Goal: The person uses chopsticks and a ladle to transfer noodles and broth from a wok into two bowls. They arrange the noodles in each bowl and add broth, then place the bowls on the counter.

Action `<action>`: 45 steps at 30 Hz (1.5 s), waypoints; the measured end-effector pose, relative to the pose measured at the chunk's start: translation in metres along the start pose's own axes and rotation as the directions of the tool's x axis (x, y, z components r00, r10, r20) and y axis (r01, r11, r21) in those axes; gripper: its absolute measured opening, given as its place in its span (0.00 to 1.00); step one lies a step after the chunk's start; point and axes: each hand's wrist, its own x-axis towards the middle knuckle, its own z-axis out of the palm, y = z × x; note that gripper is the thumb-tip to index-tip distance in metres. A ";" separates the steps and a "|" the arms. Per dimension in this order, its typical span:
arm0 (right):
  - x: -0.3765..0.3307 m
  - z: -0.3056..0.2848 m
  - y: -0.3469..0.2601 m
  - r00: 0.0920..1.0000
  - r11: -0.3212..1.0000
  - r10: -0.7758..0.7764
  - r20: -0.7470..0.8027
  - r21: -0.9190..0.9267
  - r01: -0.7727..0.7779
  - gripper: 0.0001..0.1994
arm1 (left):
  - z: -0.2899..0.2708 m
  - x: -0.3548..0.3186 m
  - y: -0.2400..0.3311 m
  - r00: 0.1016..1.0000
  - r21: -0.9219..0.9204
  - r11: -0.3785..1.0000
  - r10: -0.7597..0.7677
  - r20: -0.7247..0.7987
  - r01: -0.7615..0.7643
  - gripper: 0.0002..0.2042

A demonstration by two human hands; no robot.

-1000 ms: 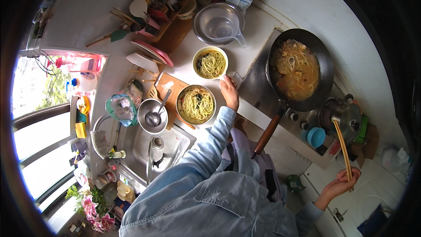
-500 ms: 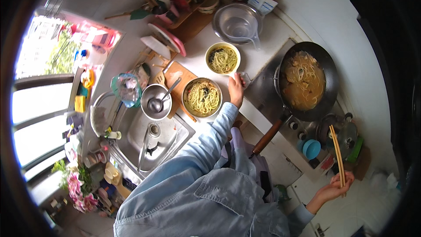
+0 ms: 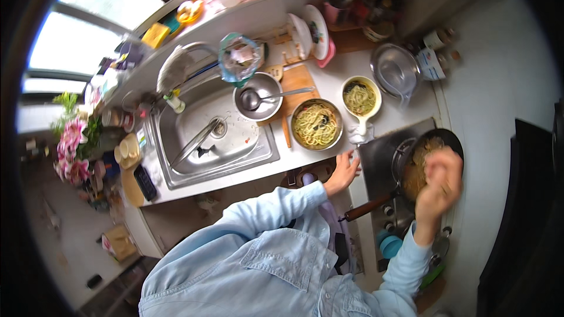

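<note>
My left hand (image 3: 343, 174) hangs at the counter's front edge, fingers apart and holding nothing. Just above it are a small white pan (image 3: 344, 101) of noodles, its handle pointing toward me, and a steel bowl (image 3: 295, 133) of noodles with dark bits. My right hand (image 3: 439, 186) is raised over the wok (image 3: 453, 141), fingers curled and slightly blurred. Whatever those fingers hold is hidden; no chopsticks show now. Noodles in brown broth (image 3: 416, 183) fill the wok, partly covered by that hand. The wok's wooden handle (image 3: 370, 207) reaches toward me.
Left of the bowls, a ladle (image 3: 251, 100) rests in a steel basin (image 3: 258, 115) beside the sink (image 3: 270, 148). Behind the pan stands a clear bowl (image 3: 388, 53). A blue cup (image 3: 389, 245) sits by the stove knobs.
My left hand has let go of the white pan's handle and drawn back. My right hand, earlier holding chopsticks off to the lower right, has come up over the wok. The view has turned.
</note>
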 end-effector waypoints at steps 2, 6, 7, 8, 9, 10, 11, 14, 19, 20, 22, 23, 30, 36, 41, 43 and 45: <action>0.044 0.054 -0.010 0.971 0.996 -0.070 0.230 -0.039 0.081 0.06 | -0.037 -0.027 0.001 0.996 -0.053 0.995 -0.077 0.038 0.079 0.25; 0.075 0.166 0.044 0.864 0.982 0.085 0.496 -0.188 0.012 0.14 | -0.112 -0.087 0.033 0.991 -0.216 0.967 -0.129 0.030 0.133 0.20; 0.077 0.187 0.076 0.838 0.945 0.086 0.538 -0.310 0.102 0.18 | -0.127 -0.098 0.035 0.990 -0.212 0.968 -0.141 -0.005 0.137 0.19; 0.079 0.210 0.088 0.815 0.932 0.142 0.562 -0.353 0.081 0.21 | -0.144 -0.110 0.033 0.993 -0.221 0.970 -0.112 -0.039 0.101 0.17; 0.081 0.231 0.095 0.787 0.916 0.197 0.584 -0.395 0.064 0.24 | -0.159 -0.123 0.030 0.988 -0.259 0.960 -0.134 -0.081 0.109 0.16; 0.082 0.244 0.103 0.766 0.892 0.258 0.589 -0.449 0.045 0.27 | -0.170 -0.134 0.030 0.982 -0.282 0.953 -0.151 -0.110 0.114 0.16; 0.084 0.254 0.112 0.733 0.891 0.300 0.610 -0.454 0.014 0.28 | -0.179 -0.142 0.029 0.976 -0.302 0.946 -0.168 -0.135 0.121 0.15; 0.080 0.288 0.156 0.695 0.902 0.291 0.658 -0.431 0.031 0.29 | -0.196 -0.162 0.006 0.959 -0.333 0.938 -0.179 -0.219 0.099 0.15; 0.079 0.314 0.170 0.560 0.941 0.265 0.785 -0.083 -0.327 0.13 | -0.194 -0.167 -0.007 0.952 -0.355 0.925 -0.222 -0.213 0.136 0.15; 0.080 0.316 0.173 0.546 0.934 0.266 0.795 -0.073 -0.349 0.12 | -0.193 -0.160 -0.013 0.955 -0.346 0.927 -0.220 -0.198 0.142 0.15; 0.080 0.318 0.165 0.538 0.906 0.274 0.797 -0.027 -0.422 0.08 | -0.190 -0.150 -0.017 0.961 -0.355 0.923 -0.217 -0.169 0.146 0.14; 0.080 0.320 0.162 0.551 0.902 0.275 0.788 -0.013 -0.432 0.08 | -0.190 -0.142 -0.018 0.964 -0.335 0.931 -0.208 -0.168 0.142 0.14; 0.071 0.335 0.120 0.719 0.818 0.232 0.655 0.269 -0.509 0.06 | -0.192 -0.063 -0.022 0.928 0.174 0.978 0.165 -0.335 -0.112 0.22; 0.057 0.360 0.079 0.923 0.918 0.053 0.381 0.346 -0.196 0.05 | -0.194 -0.023 0.000 0.909 0.262 0.941 0.291 -0.298 -0.215 0.26; 0.054 0.350 0.048 0.861 0.975 0.072 0.504 0.144 -0.166 0.07 | -0.189 -0.011 0.018 0.947 0.136 0.976 0.202 -0.249 -0.172 0.26; 0.058 0.338 0.045 0.843 0.992 0.014 0.538 0.100 -0.080 0.04 | -0.187 -0.009 0.025 0.941 0.211 0.961 0.231 -0.247 -0.180 0.27; 0.063 0.321 0.035 0.822 0.996 -0.039 0.568 0.092 -0.017 0.04 | -0.189 0.009 0.000 0.916 0.309 0.929 0.292 -0.276 -0.203 0.27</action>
